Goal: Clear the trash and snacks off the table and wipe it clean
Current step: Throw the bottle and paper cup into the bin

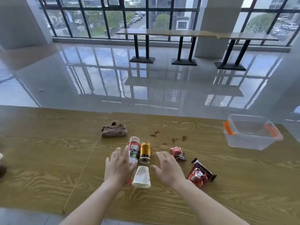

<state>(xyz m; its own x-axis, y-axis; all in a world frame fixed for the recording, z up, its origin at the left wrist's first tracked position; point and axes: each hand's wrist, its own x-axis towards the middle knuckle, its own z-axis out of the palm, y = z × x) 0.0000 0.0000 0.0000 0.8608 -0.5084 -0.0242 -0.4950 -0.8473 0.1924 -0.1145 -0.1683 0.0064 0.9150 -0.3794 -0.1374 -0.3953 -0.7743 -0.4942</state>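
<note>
— Hands?
— Left hand (119, 168) and right hand (168, 167) both spread, gripping nothing, either side of a white paper cup (142, 177) lying on the wood-grain table (48, 159).
— Remaining items?
— Clear plastic bottle (134, 149) and gold metal can (145, 152) lying together; brown crumpled cloth (114, 131) behind; red snack wrappers (197, 176) right.

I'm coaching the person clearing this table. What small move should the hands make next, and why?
Probably close the left hand on the plastic bottle lying under its fingers. Both hands are open and empty, the right hand hovers beside the gold can, and the spills can't be wiped until trash is gone.
</note>
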